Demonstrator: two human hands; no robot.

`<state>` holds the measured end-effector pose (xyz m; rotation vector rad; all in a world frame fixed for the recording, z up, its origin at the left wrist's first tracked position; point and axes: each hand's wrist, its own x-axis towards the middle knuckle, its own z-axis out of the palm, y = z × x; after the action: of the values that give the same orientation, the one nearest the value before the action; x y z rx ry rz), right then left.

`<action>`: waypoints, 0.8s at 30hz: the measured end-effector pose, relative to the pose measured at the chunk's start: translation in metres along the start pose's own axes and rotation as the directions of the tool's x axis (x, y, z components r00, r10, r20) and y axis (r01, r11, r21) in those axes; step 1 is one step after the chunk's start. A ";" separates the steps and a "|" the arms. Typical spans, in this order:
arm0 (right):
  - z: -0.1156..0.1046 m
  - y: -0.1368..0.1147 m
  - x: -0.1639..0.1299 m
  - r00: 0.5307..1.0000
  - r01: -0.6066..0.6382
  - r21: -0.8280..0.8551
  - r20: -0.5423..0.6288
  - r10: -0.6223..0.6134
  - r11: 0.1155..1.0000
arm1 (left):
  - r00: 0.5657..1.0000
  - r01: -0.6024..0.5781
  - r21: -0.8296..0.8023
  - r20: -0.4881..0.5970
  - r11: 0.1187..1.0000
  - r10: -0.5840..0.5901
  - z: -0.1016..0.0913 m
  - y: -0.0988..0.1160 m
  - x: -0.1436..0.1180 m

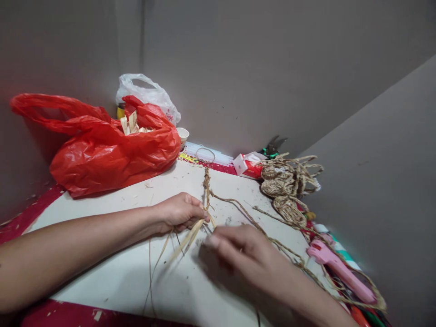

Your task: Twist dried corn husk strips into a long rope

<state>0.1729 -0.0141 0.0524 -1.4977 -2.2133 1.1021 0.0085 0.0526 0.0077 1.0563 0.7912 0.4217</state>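
Two hands in view, both yours. Left hand [180, 211], centre frame, is pinched closed on a bundle of pale straw strips [190, 234] where they meet the braided cord [206, 184]. The cord runs up from that grip toward the desk's far edge. Right hand [245, 256], lower centre, hovers just right of the strips, fingers loosely curled and blurred; I can't tell if it grips anything.

One twisted rope [272, 240] runs from the grip point diagonally to lower right, passing beside your right hand.

Around: one red plastic bag [109, 145] upper left, holding more straw; one white bag [150, 93] behind it; one small cup [183, 134]; one ring [205, 155]; one red-white pack [248, 165]; a pile of woven rope pieces [289, 186] right of centre, count unclear; one pink glue gun [337, 268] lower right.

White desk [112, 213] surface is open between the bag and your left forearm. Walls close in behind and on the right; right edge is crowded.
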 end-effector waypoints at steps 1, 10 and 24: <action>-0.004 0.006 0.003 0.986 -0.032 0.021 -0.163 0.035 0.999 | 1.000 0.003 -0.027 0.022 1.000 -0.002 -0.001 0.001 -0.001; 0.014 0.039 0.038 0.964 -0.264 0.641 0.146 0.223 0.721 | 0.996 -0.070 0.062 0.060 0.996 0.067 -0.003 -0.003 0.000; 0.022 0.039 0.040 0.944 -0.258 0.798 0.088 0.319 0.544 | 0.973 -0.159 0.681 -0.012 0.715 0.229 -0.006 0.000 0.000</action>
<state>0.1694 0.0181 0.0019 -1.4123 -1.0828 1.7900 0.0042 0.0566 0.0061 1.8367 0.9530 0.3670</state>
